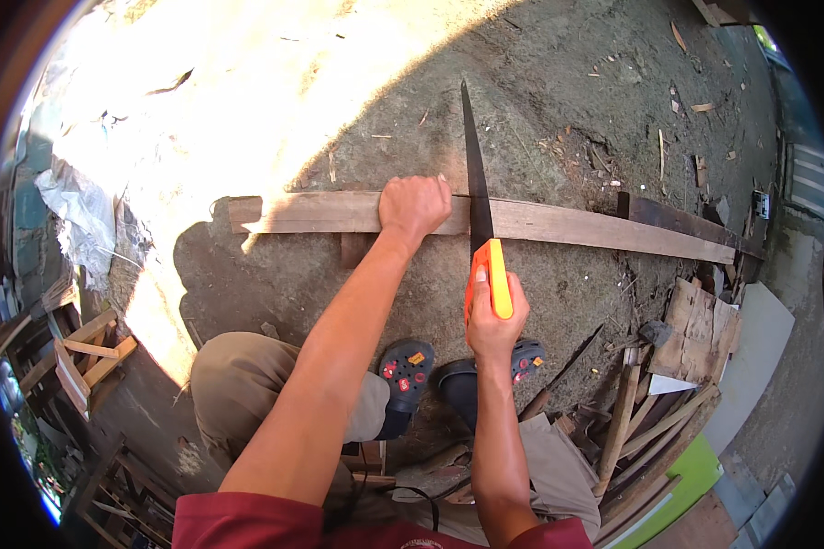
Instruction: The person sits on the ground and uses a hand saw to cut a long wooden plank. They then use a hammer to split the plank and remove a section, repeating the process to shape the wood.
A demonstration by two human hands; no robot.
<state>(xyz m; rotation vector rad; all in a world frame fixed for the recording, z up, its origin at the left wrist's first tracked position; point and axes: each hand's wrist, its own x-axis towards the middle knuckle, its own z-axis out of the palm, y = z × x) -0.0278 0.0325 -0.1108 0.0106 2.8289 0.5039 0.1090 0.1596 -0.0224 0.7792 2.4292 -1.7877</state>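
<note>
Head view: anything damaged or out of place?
Yes. At right, the weathered wooden board looks damaged: ragged edge, blotchy surface. At far left, a whitish plastic sheet lies crumpled, like litter. No obvious damage on the handsaw.

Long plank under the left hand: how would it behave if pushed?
The long plank looks like solid wood, so probably stiff rather than floppy. Its flat shape makes rolling unlikely, though it might rock, since a wood block seems to sit beneath it near the left hand. Its dull, bare-looking face suggests it's not very slippery.
</note>
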